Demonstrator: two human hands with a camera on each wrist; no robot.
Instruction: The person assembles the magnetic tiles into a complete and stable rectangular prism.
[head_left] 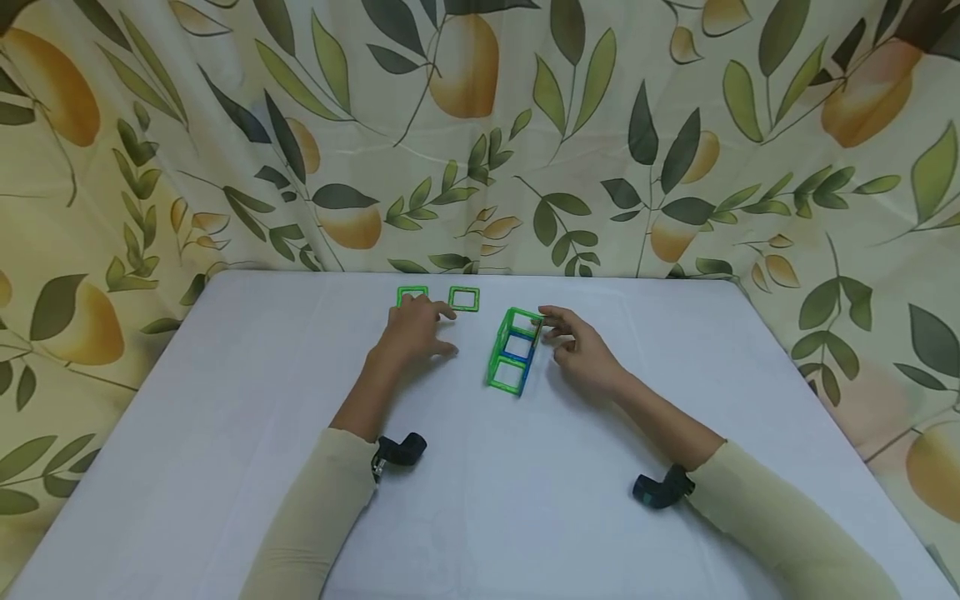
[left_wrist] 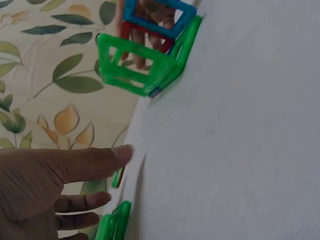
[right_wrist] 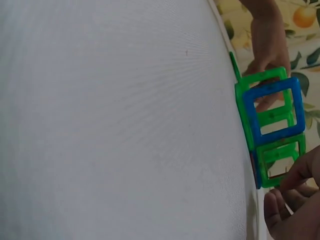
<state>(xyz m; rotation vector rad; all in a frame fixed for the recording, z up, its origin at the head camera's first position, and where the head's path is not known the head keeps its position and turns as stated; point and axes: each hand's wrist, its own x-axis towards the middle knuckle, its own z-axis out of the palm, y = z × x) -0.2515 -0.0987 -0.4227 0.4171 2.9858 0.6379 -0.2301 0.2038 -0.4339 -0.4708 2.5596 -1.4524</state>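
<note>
A box-like row of square magnetic tile frames (head_left: 504,357), mostly green with some blue, stands on the table; a red frame shows at its end in the left wrist view. At its far right corner is my right hand (head_left: 585,354), fingertips right at a green frame (right_wrist: 272,183) in the right wrist view. My left hand (head_left: 411,329) reaches over a loose green square tile (head_left: 412,290), partly covering it, with the thumb (left_wrist: 95,162) held out straight. Just right of its fingers lies another green square tile (head_left: 464,288).
The white table (head_left: 480,500) ends at the back against a curtain (head_left: 480,167) printed with leaves and fruit. Black cameras (head_left: 401,450) are strapped at both wrists, over the sleeve cuffs.
</note>
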